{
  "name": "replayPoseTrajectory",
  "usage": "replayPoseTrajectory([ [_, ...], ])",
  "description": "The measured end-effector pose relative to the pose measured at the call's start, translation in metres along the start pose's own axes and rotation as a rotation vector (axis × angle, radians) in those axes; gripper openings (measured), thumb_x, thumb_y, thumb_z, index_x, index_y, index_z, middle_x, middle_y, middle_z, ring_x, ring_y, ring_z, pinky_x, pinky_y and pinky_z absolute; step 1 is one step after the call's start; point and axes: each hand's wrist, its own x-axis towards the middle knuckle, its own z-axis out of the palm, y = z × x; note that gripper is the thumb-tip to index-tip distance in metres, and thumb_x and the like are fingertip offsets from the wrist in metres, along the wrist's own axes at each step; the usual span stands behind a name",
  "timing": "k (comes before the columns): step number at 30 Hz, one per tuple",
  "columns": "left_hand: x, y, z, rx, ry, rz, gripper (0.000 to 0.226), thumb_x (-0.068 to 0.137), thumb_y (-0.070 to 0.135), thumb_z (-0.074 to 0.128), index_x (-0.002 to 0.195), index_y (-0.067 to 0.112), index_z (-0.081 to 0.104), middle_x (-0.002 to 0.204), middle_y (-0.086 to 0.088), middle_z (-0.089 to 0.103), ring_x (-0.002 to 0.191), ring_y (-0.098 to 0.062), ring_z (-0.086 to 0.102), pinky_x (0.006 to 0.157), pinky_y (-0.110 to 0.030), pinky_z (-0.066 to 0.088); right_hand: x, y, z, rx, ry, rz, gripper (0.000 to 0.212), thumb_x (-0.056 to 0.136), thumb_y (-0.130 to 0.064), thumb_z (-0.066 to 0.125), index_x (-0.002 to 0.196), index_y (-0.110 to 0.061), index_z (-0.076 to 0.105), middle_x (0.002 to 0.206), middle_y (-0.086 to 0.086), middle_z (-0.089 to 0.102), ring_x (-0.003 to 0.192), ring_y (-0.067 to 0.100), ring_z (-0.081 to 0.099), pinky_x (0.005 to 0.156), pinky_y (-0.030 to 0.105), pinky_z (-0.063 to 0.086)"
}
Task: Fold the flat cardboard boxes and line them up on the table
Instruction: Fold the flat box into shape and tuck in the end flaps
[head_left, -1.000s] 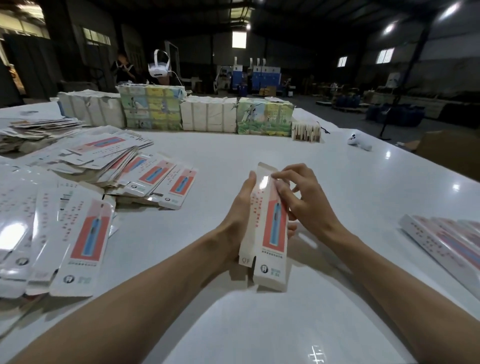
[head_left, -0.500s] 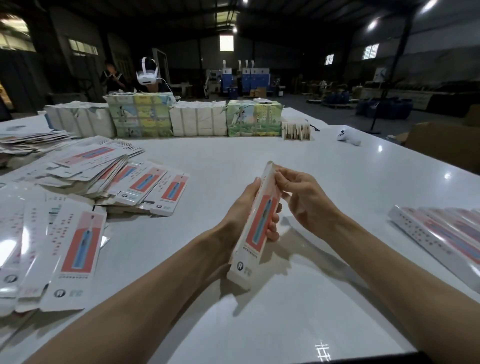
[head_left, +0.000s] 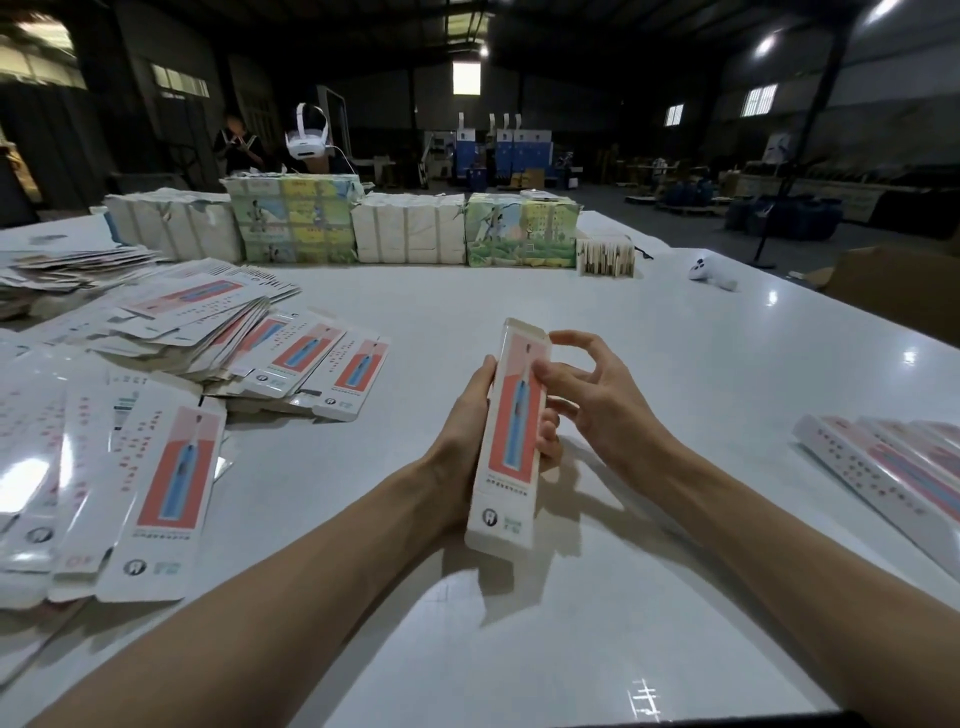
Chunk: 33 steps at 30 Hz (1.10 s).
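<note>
A long white box (head_left: 511, 436) with a red panel and a blue toothbrush picture stands nearly upright above the table, its red face toward me. My left hand (head_left: 470, 415) grips it from the left, with fingertips wrapping round behind to its right side. My right hand (head_left: 597, 395) is at the box's upper right edge, thumb pressing on the front face and the other fingers spread and loosely bent. Flat unfolded boxes (head_left: 171, 483) lie in piles on the left. Folded boxes (head_left: 883, 467) lie in a row at the right edge.
The white table (head_left: 675, 338) carries bundles of packaged stock (head_left: 405, 234) along its far edge and a white controller (head_left: 711, 273) at far right. A brown carton (head_left: 904, 296) stands off the right side. A person stands behind the far bundles.
The box has turned from edge-on to showing its red face squarely and stands more upright. My right hand's fingers have opened and spread beside the upper edge.
</note>
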Motion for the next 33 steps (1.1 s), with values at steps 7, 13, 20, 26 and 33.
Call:
replayPoseTrajectory([
  [7, -0.003, -0.004, 0.006, 0.343, 0.279, 0.353, 0.038, 0.112, 0.047, 0.041, 0.148, 0.041, 0.034, 0.113, -0.015, 0.072, 0.09, -0.035, 0.079, 0.075, -0.05, 0.066, 0.0, -0.002, -0.01, -0.143, -0.002, -0.066, 0.048, 0.095, -0.046, 0.074, 0.132, -0.027, 0.05, 0.108, 0.013, 0.079, 0.1, 0.035, 0.075, 0.094, 0.043, 0.061],
  [13, -0.007, 0.0, 0.005, 0.468, 0.225, 0.485, 0.035, 0.113, 0.041, 0.041, 0.147, 0.05, 0.045, 0.129, -0.007, 0.068, 0.101, -0.033, 0.077, 0.086, -0.057, 0.063, 0.0, -0.004, -0.007, -0.196, 0.01, -0.115, 0.038, 0.094, -0.051, 0.074, 0.126, -0.033, 0.062, 0.106, 0.009, 0.08, 0.099, 0.034, 0.075, 0.092, 0.042, 0.063],
  [20, -0.004, 0.003, 0.004, 0.414, 0.04, 0.315, 0.082, 0.08, 0.03, 0.074, 0.15, 0.037, 0.031, 0.121, -0.022, 0.066, 0.088, -0.031, 0.078, 0.076, -0.044, 0.064, -0.003, -0.01, -0.009, -0.222, -0.006, -0.113, 0.03, 0.095, -0.042, 0.073, 0.12, -0.025, 0.07, 0.106, 0.007, 0.08, 0.099, 0.037, 0.073, 0.088, 0.038, 0.063],
  [26, -0.004, -0.001, 0.004, 0.615, 0.118, 0.354, 0.094, 0.085, 0.022, 0.087, 0.15, 0.042, 0.023, 0.112, -0.015, 0.065, 0.072, -0.021, 0.076, 0.065, -0.028, 0.061, 0.0, -0.007, -0.009, -0.207, -0.058, -0.089, 0.028, 0.099, -0.038, 0.071, 0.12, -0.019, 0.068, 0.105, 0.011, 0.078, 0.102, 0.031, 0.076, 0.091, 0.045, 0.063],
  [33, -0.007, -0.006, 0.01, 0.711, 0.094, 0.346, 0.086, 0.087, 0.024, 0.084, 0.147, 0.044, 0.026, 0.116, -0.009, 0.064, 0.075, -0.021, 0.077, 0.065, -0.027, 0.061, 0.01, -0.001, -0.018, -0.098, 0.2, -0.058, 0.026, 0.105, -0.034, 0.062, 0.123, -0.016, 0.059, 0.105, 0.011, 0.079, 0.099, 0.031, 0.077, 0.088, 0.041, 0.063],
])
